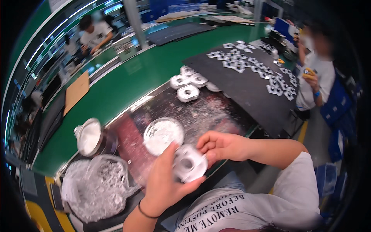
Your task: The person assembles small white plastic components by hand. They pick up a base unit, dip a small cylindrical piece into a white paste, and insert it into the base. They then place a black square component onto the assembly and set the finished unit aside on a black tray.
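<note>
Left hand: my fingers clamp the white ring-shaped part.
Right hand: fingertips pinch its rim.
Risk: I judge it could slip onto the powder dish.

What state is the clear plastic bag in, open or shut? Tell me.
Open: the clear plastic bag's mouth gapes upward, showing small pale parts inside.

On the metal tray ahead of me sits a round white dish. Left of it stands a tin with a white-filled top. A clear plastic bag lies at my lower left. White parts cluster at the tray's far end. The black mat to my right carries many small white pieces. A co-worker stands beyond it.
</note>
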The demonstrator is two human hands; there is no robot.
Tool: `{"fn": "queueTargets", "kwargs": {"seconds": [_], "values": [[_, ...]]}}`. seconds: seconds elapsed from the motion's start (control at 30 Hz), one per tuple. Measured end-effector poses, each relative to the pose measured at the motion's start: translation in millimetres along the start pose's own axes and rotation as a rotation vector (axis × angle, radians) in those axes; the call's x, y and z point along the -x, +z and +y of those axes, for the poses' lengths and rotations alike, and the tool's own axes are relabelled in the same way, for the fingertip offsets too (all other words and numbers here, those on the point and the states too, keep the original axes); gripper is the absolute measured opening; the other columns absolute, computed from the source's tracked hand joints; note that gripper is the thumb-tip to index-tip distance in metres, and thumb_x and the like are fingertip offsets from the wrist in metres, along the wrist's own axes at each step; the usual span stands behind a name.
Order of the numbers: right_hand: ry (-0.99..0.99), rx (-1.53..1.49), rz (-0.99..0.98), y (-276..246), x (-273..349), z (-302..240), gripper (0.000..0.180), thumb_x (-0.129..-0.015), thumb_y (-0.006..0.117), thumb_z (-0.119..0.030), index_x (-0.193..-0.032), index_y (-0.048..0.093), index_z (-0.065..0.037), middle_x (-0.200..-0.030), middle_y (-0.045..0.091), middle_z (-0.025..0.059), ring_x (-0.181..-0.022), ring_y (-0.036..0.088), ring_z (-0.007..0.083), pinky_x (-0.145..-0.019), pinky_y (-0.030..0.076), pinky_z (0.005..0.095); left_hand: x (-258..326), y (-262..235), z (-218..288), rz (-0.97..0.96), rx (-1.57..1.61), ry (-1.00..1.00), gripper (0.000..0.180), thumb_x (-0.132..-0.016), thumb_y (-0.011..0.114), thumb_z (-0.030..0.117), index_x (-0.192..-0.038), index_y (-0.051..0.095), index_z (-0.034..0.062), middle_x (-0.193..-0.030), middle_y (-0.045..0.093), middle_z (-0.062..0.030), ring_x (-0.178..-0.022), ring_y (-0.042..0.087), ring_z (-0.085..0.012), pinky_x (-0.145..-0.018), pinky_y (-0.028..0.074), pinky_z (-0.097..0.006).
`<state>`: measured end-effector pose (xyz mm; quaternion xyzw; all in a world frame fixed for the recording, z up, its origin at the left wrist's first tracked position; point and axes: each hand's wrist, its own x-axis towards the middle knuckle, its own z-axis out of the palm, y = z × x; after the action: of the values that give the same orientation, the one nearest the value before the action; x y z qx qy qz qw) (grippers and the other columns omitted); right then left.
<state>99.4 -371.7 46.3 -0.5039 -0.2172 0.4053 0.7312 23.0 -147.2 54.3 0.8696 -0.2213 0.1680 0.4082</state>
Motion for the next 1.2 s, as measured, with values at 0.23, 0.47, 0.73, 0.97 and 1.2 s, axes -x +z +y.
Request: {"fn": "queueTargets", "kwargs": {"seconds": [0.23,0.47,0.73,0.97,1.2], "values": [[-0.023,1.544,0.732,-96,92,-85,0.032,-0.080,0.068,-0.026,-0.102,0.064,-0.004,-0.102,0.064,0.0118,-0.096,0.061,0.0259,-0.085,0.048,0.0339,64,-10,-27,-0.193,-0.126,-0.353,0.094,-0.057,0.085,0.017,-0.133,0.033,-0.0057,-0.120,0.052,-0.0204,-0.109,0.054,-0.0303,-0.095,0.042,-0.036],[0.040,1.309,1.087,-141,129,-119,0.027,-0.083,0.065,-0.023,-0.102,0.064,-0.004,-0.100,0.064,0.0080,-0.091,0.060,0.0161,-0.079,0.047,0.0291,90,-4,-58,-0.143,-0.005,-0.466,0.102,-0.058,0.081,0.010,-0.139,0.021,-0.0054,-0.136,0.039,-0.0234,-0.124,0.043,-0.0303,-0.105,0.033,-0.036],[0.175,1.648,0.714,-126,145,-105,0.039,-0.075,0.066,-0.017,-0.112,0.060,-0.006,-0.115,0.060,0.0105,-0.111,0.052,0.0269,-0.096,0.041,0.0351,94,-12,-44,-0.038,0.102,-0.471,0.113,-0.054,0.082,0.012,-0.145,0.015,0.0013,-0.144,0.029,-0.0211,-0.133,0.032,-0.0321,-0.109,0.028,-0.040],[0.698,1.818,0.934,-171,228,-84,0.073,-0.059,0.071,-0.005,-0.128,0.049,-0.015,-0.128,0.050,0.0082,-0.120,0.044,0.0279,-0.099,0.038,0.0376,140,-11,-64,-0.218,-0.602,-0.421,0.094,-0.078,0.059,0.064,-0.140,0.029,0.0014,-0.137,0.042,-0.0174,-0.114,0.054,-0.0258,-0.093,0.046,-0.034],[0.659,1.780,0.896,-182,218,-70,0.082,-0.054,0.082,-0.016,-0.129,0.048,-0.018,-0.129,0.047,0.0054,-0.120,0.042,0.0280,-0.102,0.033,0.0377,96,-16,-21,0.022,-0.315,-0.293,0.086,-0.079,0.066,0.052,-0.138,0.031,-0.0008,-0.133,0.046,-0.0201,-0.112,0.053,-0.0321,-0.093,0.046,-0.039]]}}
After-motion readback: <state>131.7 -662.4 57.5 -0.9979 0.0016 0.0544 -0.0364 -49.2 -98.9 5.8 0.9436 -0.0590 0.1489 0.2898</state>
